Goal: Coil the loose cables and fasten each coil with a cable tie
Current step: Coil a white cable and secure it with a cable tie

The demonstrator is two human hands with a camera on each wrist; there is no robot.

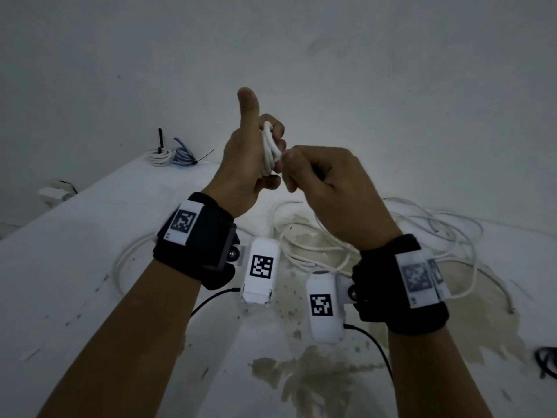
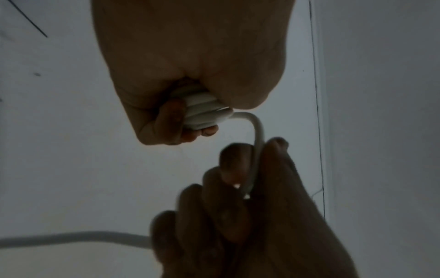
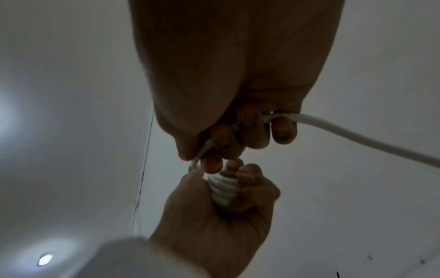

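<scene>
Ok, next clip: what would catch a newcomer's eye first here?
The two raised hands at centre: the left hand, thumb up, grips a small white cable coil, while the right hand pinches the strand feeding into it. Behind them a tangle of loose white cable sprawls over the stained white table. At the far left corner sit two finished coils, one white and one blue, with a black cable tie sticking out.

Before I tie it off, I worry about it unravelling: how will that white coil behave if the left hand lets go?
Probably springy: the white coil holds its loops only inside the left hand. Its tail bends smoothly toward the right hand, so likely floppy, and light.
</scene>
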